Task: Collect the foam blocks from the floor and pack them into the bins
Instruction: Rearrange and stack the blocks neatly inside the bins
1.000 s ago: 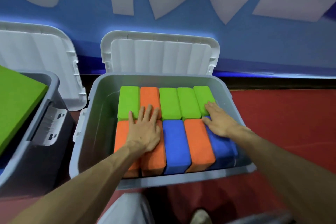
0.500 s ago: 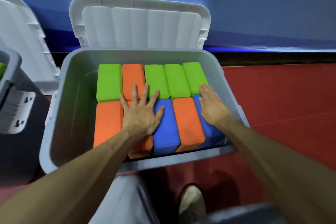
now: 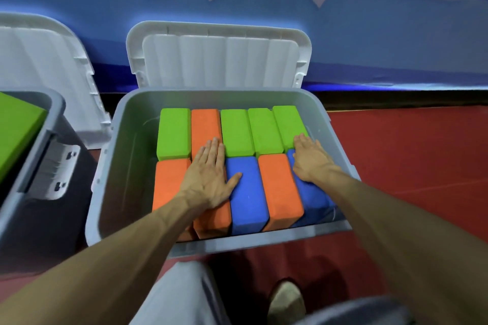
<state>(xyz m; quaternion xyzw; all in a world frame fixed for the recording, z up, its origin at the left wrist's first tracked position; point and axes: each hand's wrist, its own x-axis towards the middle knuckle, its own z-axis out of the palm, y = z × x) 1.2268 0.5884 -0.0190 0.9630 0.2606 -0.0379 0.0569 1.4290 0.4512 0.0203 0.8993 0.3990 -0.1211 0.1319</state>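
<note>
– So, how many foam blocks point(image 3: 237, 137) are in the bin point(image 3: 126, 166) now?
– I count 10 on top, in 2 rows: green, orange and blue. They sit side by side and touch. There is a gap on the bin's left side, so I think more may fit.
– What are the hands doing?
– Both lie flat with straight fingers and hold nothing. The left hand point(image 3: 208, 179) presses on an orange block point(image 3: 211, 221), and its thumb is on a blue block point(image 3: 248, 200). The right hand point(image 3: 311, 161) presses on the far right blue one.
– Any blocks on the floor point(image 3: 409, 153)?
– None on the red part I see, but I can't see all of it.
– What else is there?
– The white lid point(image 3: 219, 60) stands open behind. The other bin point(image 3: 52, 103) on the left holds a green thing point(image 3: 15, 134). A shoe point(image 3: 286, 301) is near. Nothing blocks the hands.
</note>
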